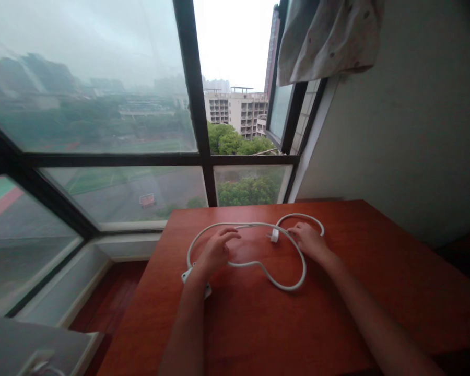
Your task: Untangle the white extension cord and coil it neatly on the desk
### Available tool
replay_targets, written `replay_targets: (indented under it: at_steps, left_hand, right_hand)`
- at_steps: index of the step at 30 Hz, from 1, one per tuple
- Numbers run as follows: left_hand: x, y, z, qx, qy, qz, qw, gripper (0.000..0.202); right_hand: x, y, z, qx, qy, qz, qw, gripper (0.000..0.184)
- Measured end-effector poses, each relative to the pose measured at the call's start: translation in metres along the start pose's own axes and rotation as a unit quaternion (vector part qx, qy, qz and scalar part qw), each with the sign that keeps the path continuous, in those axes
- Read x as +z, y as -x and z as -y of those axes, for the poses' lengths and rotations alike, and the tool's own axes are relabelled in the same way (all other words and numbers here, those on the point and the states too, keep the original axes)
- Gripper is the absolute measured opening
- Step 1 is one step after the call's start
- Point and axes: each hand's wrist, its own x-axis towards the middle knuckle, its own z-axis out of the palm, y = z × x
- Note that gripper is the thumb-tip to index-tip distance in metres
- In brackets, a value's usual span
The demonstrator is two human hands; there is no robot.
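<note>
A white power cord [282, 284] lies in loose loops on a reddish-brown wooden table [337, 324]. Its white plug [274, 235] rests near the table's far side. The cord's other end, a white block [187, 275], shows partly under my left wrist. My left hand [216, 249] hovers over the left loop, fingers curled and spread, touching or just above the cord. My right hand [307, 239] rests on the cord just right of the plug, fingers bent onto it.
A large window with dark frames [198, 104] rises behind the table, showing buildings and trees. A grey wall [415, 130] stands to the right. A patterned cloth [329, 36] hangs at top right. A white sill [129, 245] and wooden floor lie left of the table.
</note>
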Motion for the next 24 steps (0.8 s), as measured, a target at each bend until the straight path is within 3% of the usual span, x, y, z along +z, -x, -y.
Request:
replay_targets:
  at_steps: [3, 6, 8, 10, 13, 15, 18, 21, 24]
  left_hand:
    - [0.000, -0.001, -0.001, 0.000, -0.001, -0.002, 1.000, 0.063]
    - [0.000, -0.001, -0.001, -0.010, -0.006, -0.006, 1.000, 0.062]
    - [0.000, -0.001, -0.002, -0.017, -0.012, -0.008, 1.000, 0.061]
    - [0.000, -0.001, -0.003, -0.024, -0.019, -0.004, 1.000, 0.060]
    - [0.001, -0.001, -0.005, -0.038, -0.040, 0.009, 0.998, 0.058]
    - [0.004, -0.001, -0.007, -0.053, -0.053, 0.016, 0.997, 0.056]
    - [0.013, 0.000, -0.012, -0.083, -0.062, 0.040, 0.994, 0.050]
    - [0.024, 0.000, -0.021, -0.118, -0.068, 0.066, 0.988, 0.039]
    - [0.031, 0.000, -0.035, -0.145, -0.070, 0.090, 0.983, 0.029]
  right_hand:
    - [0.003, -0.003, -0.002, 0.026, -0.024, 0.008, 0.999, 0.026]
    - [0.006, 0.000, -0.001, 0.060, -0.127, -0.003, 0.990, 0.030]
    - [0.003, 0.006, 0.003, 0.096, -0.227, 0.015, 0.969, 0.039]
    - [-0.007, 0.015, 0.012, 0.124, -0.336, 0.070, 0.931, 0.042]
    - [-0.038, 0.028, 0.033, 0.109, -0.474, 0.120, 0.866, 0.059]
    - [-0.066, 0.036, 0.052, 0.062, -0.551, 0.094, 0.827, 0.067]
    - [-0.109, 0.040, 0.079, -0.017, -0.616, 0.062, 0.785, 0.064]
    - [-0.141, 0.034, 0.098, -0.069, -0.596, 0.037, 0.799, 0.052]
    - [-0.159, 0.023, 0.107, -0.108, -0.526, -0.006, 0.844, 0.044]
